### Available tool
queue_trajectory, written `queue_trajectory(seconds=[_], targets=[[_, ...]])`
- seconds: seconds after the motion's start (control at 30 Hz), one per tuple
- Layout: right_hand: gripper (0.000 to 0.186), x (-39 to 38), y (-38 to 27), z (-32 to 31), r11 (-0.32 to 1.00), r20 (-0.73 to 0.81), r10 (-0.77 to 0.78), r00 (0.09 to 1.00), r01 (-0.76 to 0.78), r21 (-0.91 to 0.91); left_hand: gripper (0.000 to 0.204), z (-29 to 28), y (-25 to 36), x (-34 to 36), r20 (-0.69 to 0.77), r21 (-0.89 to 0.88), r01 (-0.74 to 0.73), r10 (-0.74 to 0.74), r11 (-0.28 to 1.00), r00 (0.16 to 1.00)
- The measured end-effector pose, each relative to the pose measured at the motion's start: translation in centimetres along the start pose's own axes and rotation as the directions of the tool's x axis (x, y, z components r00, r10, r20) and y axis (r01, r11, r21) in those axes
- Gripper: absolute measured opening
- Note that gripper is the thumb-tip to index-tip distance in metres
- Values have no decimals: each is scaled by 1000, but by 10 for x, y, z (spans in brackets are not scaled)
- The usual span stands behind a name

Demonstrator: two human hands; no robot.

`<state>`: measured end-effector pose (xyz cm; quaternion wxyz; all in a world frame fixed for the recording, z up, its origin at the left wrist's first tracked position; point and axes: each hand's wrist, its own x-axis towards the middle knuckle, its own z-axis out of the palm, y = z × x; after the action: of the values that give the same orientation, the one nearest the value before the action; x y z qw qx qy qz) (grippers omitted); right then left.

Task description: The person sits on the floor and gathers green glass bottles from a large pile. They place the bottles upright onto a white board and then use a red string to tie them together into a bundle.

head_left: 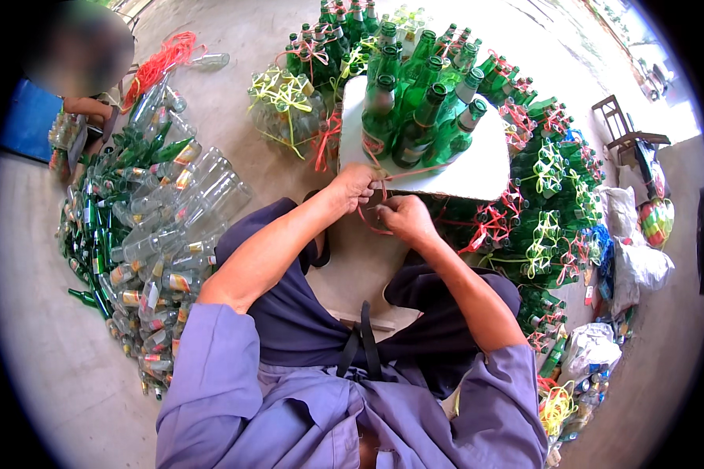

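Note:
A group of green glass bottles (426,109) stands upright on a white board (483,173) in front of me. A pinkish-red plastic string (417,170) runs round the base of the group on the near side. My left hand (357,186) is closed on the string at the board's near left edge. Just to its right and a little nearer, my right hand (405,216) pinches the same string, whose loose part loops down between the two hands. The fingertips of both hands are partly hidden.
Loose clear bottles (181,211) and green ones lie heaped on the floor at left. Tied bottle bundles (547,168) stand to the right and behind the board. Red string (152,66) lies at the far left near another person. White sacks (637,262) and a wooden chair (624,129) are at right.

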<state>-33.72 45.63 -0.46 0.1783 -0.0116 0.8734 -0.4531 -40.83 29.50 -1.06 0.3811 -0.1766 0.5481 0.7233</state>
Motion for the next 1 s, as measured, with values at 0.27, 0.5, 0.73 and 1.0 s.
queue_trajectory(seconds=[0.27, 0.5, 0.73, 1.0], targets=[[36, 12, -17, -12, 831, -26, 173, 985, -132, 541, 14, -2, 0, -6, -36, -8, -6, 6, 1000, 999], [21, 22, -14, -5, 679, 175, 215, 961, -276, 680, 17, -8, 0, -6, 21, -1, -6, 6, 1000, 1000], [21, 27, -1, 1, 700, 75, 254, 964, -237, 674, 12, -7, 0, -4, -14, 33, -9, 10, 999, 1000], [19, 31, 7, 3, 727, 34, 234, 972, -198, 657, 14, -9, 5, 5, -70, 7, -70, 71, 997, 995]])
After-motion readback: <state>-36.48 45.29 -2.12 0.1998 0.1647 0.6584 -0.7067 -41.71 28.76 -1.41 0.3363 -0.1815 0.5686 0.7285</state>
